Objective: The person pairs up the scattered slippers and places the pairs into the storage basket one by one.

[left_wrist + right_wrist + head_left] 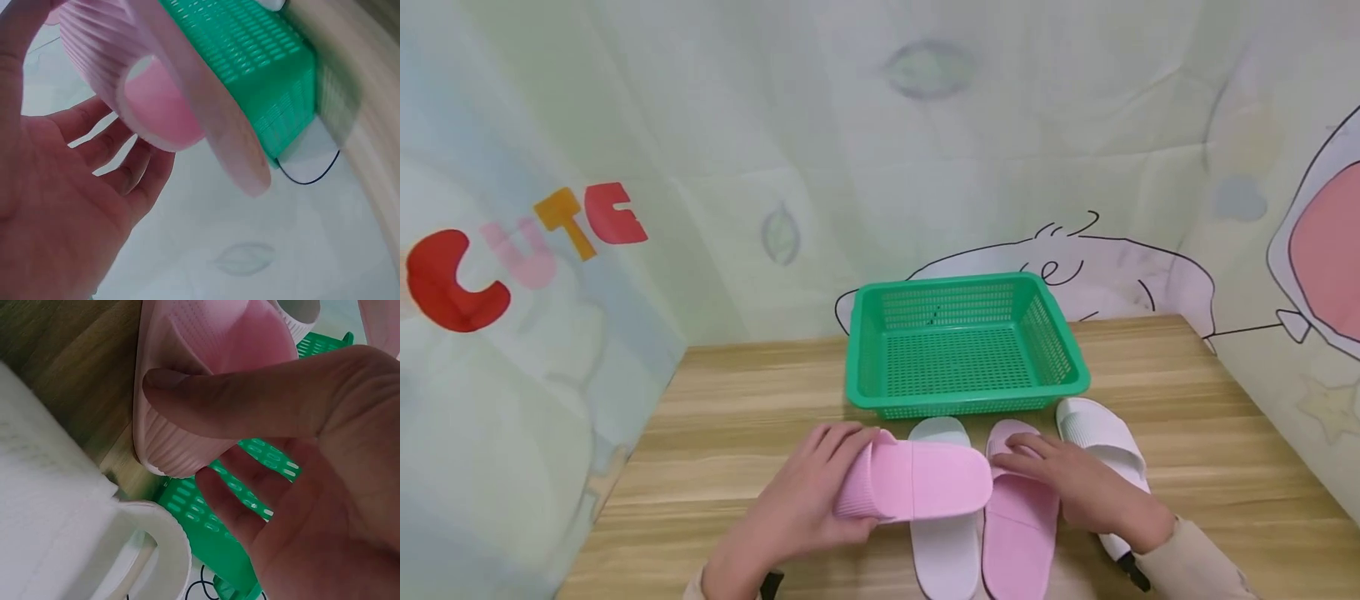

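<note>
My left hand [805, 504] grips a pink slipper [943, 479] by its ribbed strap and holds it sideways, sole edge toward the wrist camera in the left wrist view. A second pink slipper [1018, 542] lies on the table, toe toward the basket. My right hand [1078, 479] holds it at the strap, with the thumb [231, 403] against the strap's side and fingertips around its front. Under the raised pink slipper lies a white slipper [946, 560], partly covered in the head view. Another white slipper [1101, 429] lies right of my right hand, its heel part hidden behind that arm.
A green plastic basket [970, 400] with perforated walls stands behind the slippers, its inside showing bare mesh. The wooden table [737, 433] meets a printed fabric backdrop [722, 208] at the back and sides.
</note>
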Motion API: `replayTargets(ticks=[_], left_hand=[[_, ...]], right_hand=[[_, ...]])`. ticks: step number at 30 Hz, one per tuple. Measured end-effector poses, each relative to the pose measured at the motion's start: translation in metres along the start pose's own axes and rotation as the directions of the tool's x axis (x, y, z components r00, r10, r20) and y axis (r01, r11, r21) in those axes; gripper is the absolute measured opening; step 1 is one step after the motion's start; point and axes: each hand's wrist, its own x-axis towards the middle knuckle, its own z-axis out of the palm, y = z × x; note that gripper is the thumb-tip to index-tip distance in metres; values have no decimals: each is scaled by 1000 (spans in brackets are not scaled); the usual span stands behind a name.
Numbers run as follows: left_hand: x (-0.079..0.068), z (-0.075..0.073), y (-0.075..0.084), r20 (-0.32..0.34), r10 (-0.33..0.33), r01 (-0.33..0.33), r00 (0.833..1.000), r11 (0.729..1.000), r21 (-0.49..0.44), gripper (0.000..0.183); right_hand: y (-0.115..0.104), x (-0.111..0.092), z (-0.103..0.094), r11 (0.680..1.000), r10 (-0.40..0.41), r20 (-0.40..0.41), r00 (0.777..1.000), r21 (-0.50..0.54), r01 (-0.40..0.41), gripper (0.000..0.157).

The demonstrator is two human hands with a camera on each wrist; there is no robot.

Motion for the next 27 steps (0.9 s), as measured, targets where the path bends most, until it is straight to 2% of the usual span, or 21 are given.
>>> replayTargets(ticks=[5,13,19,27], left_hand=[[9,-10,-7,-69,23,-22,997,1000,14,92],[17,-23,-18,-117,-1,1,993,1000,-3,90],[23,-23,-18,-138,29,-29,990,1000,6,91],[26,-22,-19,-140,39,-39,989,999,3,92]], right_hand=[[2,-1,1,1000,3,1,1000,-10,-3,104],[1,2,5,1000,22,-2,1000,0,-22,104],[0,5,3,999,36,27,999,-23,-35,102],[-1,2,-1,999,31,71,997,-23,-29,111]])
